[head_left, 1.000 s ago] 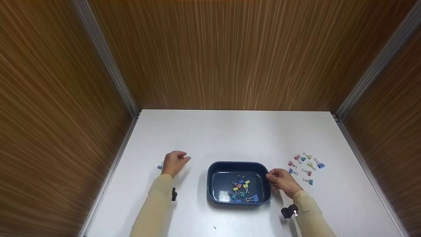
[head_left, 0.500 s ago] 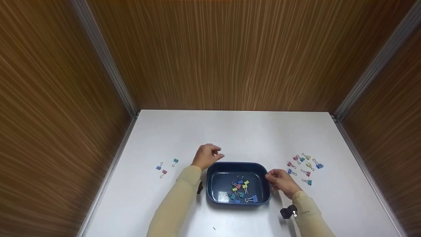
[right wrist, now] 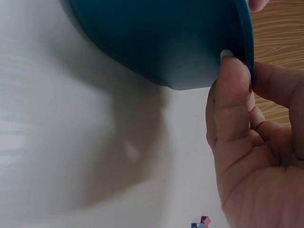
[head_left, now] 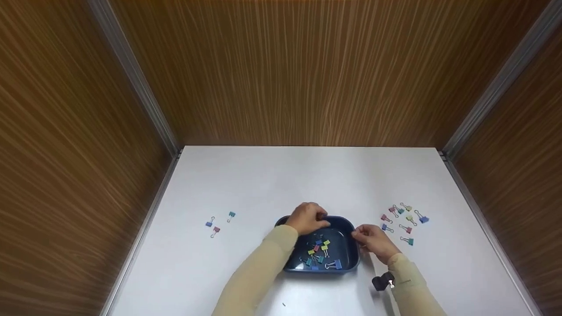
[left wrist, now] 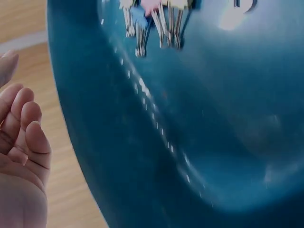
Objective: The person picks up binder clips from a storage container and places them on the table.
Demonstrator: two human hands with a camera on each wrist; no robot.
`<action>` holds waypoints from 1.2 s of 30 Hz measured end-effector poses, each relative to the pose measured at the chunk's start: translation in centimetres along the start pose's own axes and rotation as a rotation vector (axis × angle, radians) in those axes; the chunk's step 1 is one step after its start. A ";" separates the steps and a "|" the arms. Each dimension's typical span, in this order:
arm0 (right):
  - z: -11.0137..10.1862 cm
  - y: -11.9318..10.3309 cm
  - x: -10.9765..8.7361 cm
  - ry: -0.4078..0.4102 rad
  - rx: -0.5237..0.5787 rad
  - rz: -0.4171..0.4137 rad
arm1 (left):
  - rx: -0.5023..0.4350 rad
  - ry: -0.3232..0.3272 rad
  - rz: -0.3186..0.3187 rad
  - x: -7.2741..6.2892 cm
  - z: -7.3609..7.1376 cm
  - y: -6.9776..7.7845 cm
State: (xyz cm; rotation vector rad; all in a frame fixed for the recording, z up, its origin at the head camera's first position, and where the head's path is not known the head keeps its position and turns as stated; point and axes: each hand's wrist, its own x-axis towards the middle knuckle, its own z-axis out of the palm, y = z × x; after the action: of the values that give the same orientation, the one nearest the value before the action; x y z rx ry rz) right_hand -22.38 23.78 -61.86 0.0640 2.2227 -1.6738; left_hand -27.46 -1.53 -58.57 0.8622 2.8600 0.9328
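Observation:
A dark blue rectangular tray point(head_left: 322, 271) stands on the white table, with several coloured binder clips point(head_left: 317, 254) lying inside it. My left hand point(head_left: 307, 218) is over the tray's back left part, thumb and fingers apart. In the left wrist view the same hand point(left wrist: 23, 137) shows loosely bent fingers with nothing between them. My right hand point(head_left: 373, 240) pinches the tray's right rim. From the right wrist view, the thumb and fingers point(right wrist: 232, 95) lie on either side of that rim.
Left of the tray lie a blue clip point(head_left: 209, 224), a pink clip point(head_left: 216, 229) and a teal clip point(head_left: 232, 214). Several mixed clips point(head_left: 406, 229) are spread to the right. Wood-grain panels point(head_left: 307, 74) enclose the table at the back and sides. A tiny dark scrap point(head_left: 283, 304) lies in front.
My left hand has moved right from the left-hand clips to over the tray. A teal clip at its fingertips earlier now lies on the table. The right hand has kept its grip on the rim.

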 end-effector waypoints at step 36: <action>0.0 0.3 0.1 -0.033 0.054 -0.029 | 0.281 -0.387 0.212 0.5 7.4 3.2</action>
State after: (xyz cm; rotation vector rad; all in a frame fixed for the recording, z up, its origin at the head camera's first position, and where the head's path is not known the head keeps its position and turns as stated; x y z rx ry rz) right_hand -22.43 23.83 -62.18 0.0181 2.1641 -1.7374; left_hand -24.98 4.87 -62.81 1.2327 2.6263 0.3203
